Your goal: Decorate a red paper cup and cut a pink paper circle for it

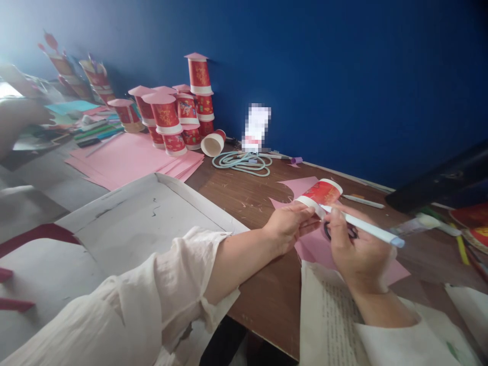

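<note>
My left hand point(292, 223) is closed around the white-rimmed end of a red paper cup point(324, 191), which lies tilted on its side above the table. In my right hand point(356, 251) is a slim white pen with a pale blue end point(371, 227). The pen's tip points at the cup's rim, close to my left fingers; whether it touches cannot be made out. Black scissor handles point(351, 233) show partly behind my right fingers. Beneath both hands lie cut pieces of pink paper point(313, 250).
Stacked red cups with pink paper tops point(163, 113) stand behind pink sheets point(114, 157). A cup on its side point(214, 143), a coiled pale cable point(244, 163) and a blurred-out phone point(257, 127) line the blue wall. A printed page point(324, 315) lies nearest me. At far left is another person's arm point(23, 119).
</note>
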Demonstrator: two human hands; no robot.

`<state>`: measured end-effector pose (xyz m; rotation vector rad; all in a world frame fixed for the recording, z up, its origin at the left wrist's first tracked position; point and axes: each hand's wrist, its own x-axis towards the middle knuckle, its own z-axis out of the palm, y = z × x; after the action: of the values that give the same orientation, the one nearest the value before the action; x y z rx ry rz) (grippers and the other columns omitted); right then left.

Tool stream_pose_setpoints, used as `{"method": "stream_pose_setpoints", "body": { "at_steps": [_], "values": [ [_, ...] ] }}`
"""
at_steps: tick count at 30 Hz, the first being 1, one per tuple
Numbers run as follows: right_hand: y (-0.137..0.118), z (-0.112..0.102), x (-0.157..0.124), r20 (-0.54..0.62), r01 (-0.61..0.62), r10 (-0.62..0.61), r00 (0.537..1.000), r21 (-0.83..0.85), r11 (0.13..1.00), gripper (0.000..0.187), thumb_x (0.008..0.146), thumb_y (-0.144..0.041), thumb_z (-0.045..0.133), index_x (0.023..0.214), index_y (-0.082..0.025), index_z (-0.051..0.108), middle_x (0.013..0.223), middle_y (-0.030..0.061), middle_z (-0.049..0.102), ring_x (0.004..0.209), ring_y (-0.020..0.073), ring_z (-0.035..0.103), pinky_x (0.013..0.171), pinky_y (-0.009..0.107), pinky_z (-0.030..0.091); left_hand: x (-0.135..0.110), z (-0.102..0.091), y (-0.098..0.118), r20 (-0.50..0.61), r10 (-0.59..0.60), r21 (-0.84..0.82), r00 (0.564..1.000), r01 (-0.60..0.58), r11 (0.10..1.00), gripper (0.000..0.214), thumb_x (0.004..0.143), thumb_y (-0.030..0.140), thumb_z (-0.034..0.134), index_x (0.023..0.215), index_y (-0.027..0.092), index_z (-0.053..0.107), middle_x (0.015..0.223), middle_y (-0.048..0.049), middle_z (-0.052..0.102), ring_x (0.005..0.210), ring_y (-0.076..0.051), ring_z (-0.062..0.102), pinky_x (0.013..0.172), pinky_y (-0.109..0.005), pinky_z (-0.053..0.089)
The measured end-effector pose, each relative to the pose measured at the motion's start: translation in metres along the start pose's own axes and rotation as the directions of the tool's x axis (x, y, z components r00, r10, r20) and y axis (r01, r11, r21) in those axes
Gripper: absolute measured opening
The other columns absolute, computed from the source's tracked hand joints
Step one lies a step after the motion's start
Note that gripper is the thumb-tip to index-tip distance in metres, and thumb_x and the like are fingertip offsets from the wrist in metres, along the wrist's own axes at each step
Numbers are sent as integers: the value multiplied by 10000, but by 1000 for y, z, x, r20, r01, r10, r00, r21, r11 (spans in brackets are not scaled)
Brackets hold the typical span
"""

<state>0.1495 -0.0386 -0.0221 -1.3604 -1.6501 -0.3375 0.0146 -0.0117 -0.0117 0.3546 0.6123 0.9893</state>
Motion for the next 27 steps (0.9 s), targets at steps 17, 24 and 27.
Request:
{"method": "stream_pose_setpoints", "body": {
  "at_steps": [17, 24, 27],
  "values": [
    [4, 0, -1, 15, -21, 21, 1000, -19, 1000, 301, 946, -374, 570, 1019, -142, 747, 829, 97, 770, 763, 221, 737, 743, 336, 581, -2, -1, -1, 7, 13, -9, 1000, -13, 1000, 185, 902, 67, 564, 781, 94, 701, 789, -70, 692, 754, -106, 644, 1040, -347, 473],
    [-2, -1, -2, 37, 51, -52, 998, 39, 998, 245, 941, -331, 577, 966, -153, 745, 811, 85, 770, 734, 205, 734, 694, 310, 578, 3, -4, -2, 11, 30, -5, 999, -30, 1000, 165, 895, 58, 570, 797, 87, 699, 789, -65, 683, 729, -99, 628, 1019, -339, 478],
    [-1, 0, -1, 33, 28, -29, 999, 38, 999, 258, 945, -340, 573, 1009, -156, 742, 844, 92, 773, 764, 214, 738, 747, 334, 587, 4, -4, -3, 25, 36, -18, 999, -35, 999, 151, 894, 63, 580, 811, 84, 704, 817, -73, 689, 740, -103, 634, 1026, -346, 473]
  ]
}}
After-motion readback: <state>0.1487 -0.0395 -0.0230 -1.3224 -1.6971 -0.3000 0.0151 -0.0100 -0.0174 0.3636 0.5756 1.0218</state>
